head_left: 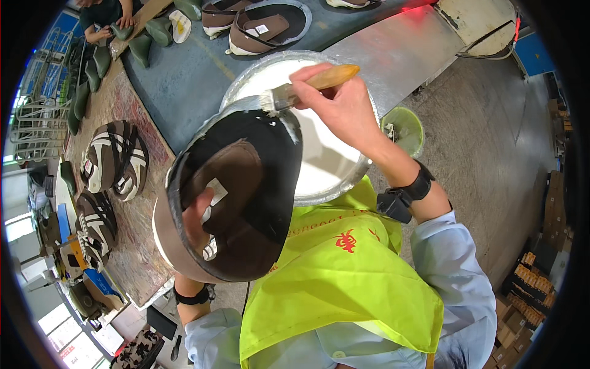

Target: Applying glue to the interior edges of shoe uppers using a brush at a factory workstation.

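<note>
My left hand grips a brown shoe upper with a black lining, the fingers reaching inside its opening. A small white label sits within it. In my right hand is a paintbrush with a wooden handle and a metal band. Its bristles touch the far edge of the upper, where a wet white coating shows along the rim. Behind and beneath the upper stands a round basin of white liquid, partly covered by the upper and my right hand.
More brown shoe uppers lie on the grey-blue table. Green shoe lasts line its left edge. Striped shoes rest on the worn board at left. A green bin stands right of the basin. A co-worker's hand touches a last.
</note>
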`<state>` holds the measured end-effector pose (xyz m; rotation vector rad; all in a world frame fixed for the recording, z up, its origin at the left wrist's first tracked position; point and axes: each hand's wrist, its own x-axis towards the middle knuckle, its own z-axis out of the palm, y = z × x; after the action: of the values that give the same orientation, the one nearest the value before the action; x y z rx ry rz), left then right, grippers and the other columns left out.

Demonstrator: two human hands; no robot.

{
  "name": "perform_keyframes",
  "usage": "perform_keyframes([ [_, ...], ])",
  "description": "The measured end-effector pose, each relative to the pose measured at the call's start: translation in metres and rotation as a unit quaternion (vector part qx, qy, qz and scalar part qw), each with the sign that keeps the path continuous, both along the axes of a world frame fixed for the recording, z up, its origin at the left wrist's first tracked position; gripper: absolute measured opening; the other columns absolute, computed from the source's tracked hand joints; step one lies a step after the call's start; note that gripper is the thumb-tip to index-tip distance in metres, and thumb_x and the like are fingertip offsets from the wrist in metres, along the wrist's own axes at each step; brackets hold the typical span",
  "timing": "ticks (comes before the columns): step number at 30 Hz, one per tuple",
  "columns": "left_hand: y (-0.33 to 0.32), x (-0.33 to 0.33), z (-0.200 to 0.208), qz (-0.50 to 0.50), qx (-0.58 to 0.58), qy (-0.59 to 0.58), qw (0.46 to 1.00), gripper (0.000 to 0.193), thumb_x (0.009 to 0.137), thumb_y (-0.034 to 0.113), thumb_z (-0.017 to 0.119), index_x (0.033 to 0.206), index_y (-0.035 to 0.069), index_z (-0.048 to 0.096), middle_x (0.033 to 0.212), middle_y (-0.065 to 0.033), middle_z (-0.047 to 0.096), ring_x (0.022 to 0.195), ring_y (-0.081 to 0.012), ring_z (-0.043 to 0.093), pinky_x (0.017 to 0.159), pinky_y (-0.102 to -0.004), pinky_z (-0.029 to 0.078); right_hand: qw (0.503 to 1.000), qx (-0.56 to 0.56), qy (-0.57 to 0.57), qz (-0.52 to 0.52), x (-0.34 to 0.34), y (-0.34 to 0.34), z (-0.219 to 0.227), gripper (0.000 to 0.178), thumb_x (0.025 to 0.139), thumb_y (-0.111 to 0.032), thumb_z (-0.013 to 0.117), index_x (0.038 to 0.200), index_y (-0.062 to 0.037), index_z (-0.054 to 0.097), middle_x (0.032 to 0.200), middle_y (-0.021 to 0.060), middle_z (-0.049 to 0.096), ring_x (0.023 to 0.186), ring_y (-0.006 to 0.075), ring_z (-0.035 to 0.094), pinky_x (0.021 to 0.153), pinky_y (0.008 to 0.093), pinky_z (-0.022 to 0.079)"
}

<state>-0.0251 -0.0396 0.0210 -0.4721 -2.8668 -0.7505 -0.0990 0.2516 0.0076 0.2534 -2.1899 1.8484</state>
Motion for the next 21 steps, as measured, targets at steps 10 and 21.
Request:
perform_keyframes([
  [10, 0.004, 0.008, -0.041, 0.03, -0.081, 0.12, 0.989, 0.043, 0.066, 0.003, 0.074, 0.107, 0.003, 0.062, 0.1, -0.0174, 0.067, 0.09, -0.0347, 0.064, 0.086, -0.0395, 0.045, 0.841, -0.384, -0.367, -0.104, 0.046, -0.017, -0.058, 0.031, 0.088, -0.015, 0.061, 0.104, 0.0113, 0.057, 0.094, 0.0141, 0.063, 0.078, 0.0182, 0.064, 0.075, 0.0273, 0.055],
  [21, 0.022, -0.01, -0.104, 0.099, 0.705, -0.254, 0.655, 0.025, 0.09, 0.002, 0.055, 0.114, 0.007, 0.058, 0.101, -0.0029, 0.065, 0.093, -0.0123, 0.062, 0.088, -0.035, 0.05, 0.973, 0.201, -0.061, -0.1, 0.024, 0.006, -0.066, 0.011, 0.083, -0.007, 0.064, 0.092, -0.0008, 0.064, 0.089, 0.013, 0.065, 0.071, 0.0236, 0.065, 0.065, 0.0295, 0.051],
])
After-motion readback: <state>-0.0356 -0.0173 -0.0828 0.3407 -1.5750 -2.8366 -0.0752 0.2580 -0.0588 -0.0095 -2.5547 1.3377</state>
